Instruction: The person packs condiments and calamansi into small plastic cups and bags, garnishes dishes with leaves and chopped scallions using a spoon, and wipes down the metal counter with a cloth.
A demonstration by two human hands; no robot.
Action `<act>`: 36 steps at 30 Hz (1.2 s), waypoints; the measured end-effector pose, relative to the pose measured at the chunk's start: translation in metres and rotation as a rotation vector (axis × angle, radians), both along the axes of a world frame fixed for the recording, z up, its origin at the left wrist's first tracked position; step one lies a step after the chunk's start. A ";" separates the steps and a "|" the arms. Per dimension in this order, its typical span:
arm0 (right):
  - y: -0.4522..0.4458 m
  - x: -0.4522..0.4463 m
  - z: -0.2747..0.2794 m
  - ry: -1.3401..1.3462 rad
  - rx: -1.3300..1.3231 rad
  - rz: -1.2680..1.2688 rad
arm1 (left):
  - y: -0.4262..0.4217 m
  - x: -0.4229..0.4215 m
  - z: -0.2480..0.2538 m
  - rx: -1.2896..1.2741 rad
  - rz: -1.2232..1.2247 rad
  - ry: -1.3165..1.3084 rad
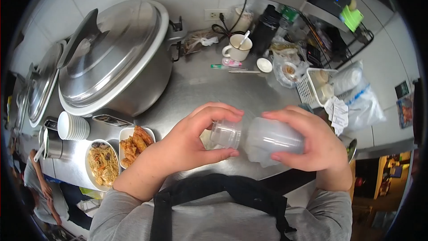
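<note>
My left hand is closed around a small clear plastic cup, fingers above and thumb below. Something pale shows behind that cup, partly hidden by the palm. My right hand grips a translucent, whitish plastic stack lying on its side. It looks like nested cups or lids, but I cannot tell which. A narrow gap separates the two held things, and both are in front of my chest at the near side of the steel counter.
A large lidded pot stands at left. Near it are stacked paper bowls, a noodle plate and a fried chicken dish. Behind are a mug, pens and a black bottle. A white basket sits at right.
</note>
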State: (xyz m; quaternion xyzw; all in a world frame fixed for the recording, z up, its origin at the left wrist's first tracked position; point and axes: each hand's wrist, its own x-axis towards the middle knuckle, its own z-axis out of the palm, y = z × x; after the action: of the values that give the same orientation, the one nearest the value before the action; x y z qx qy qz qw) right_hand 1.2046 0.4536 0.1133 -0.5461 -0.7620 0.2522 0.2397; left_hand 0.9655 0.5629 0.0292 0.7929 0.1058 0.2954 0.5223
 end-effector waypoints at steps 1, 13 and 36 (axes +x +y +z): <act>-0.002 -0.008 0.000 -0.008 -0.040 -0.014 | -0.004 0.004 0.005 0.003 -0.021 -0.006; -0.011 -0.017 -0.041 0.244 -0.211 -0.048 | -0.015 0.011 0.029 0.260 -0.018 0.204; 0.032 0.240 0.067 0.380 1.517 -1.125 | -0.007 -0.036 -0.075 -0.753 0.093 -0.025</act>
State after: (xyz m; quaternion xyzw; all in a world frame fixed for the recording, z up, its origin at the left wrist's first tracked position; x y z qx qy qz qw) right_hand 1.4446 0.4855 0.1803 -0.4814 -0.2973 -0.3753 0.7342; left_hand 0.9300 0.5555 -0.0456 0.5360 0.2366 0.2690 0.7644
